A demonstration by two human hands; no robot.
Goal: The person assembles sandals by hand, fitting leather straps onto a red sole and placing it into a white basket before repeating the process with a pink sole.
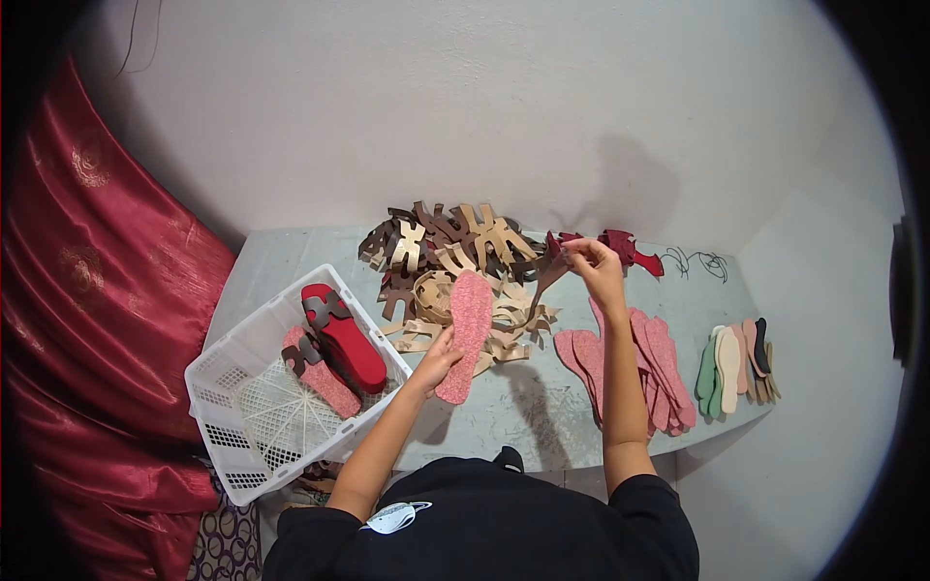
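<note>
Pink speckled insole (pixel 467 334), a felt-like foot shape, tilts just right of the white lattice basket (pixel 228 387), its lower edge clasped in the curled fingers of the left hand (pixel 436 363). Left of the basket hangs shiny red cloth (pixel 87 290), cut off below; inside the basket lie a red sole (pixel 349 344) and a pink sole (pixel 325 382) with dark straps. Further right of the basket sits a heap of tan and brown cut straps (pixel 455 261); the right hand (pixel 596 266) pinches a dark red strap (pixel 555 242), partly hidden by fingers, above fanned pink insoles (pixel 630 368)
</note>
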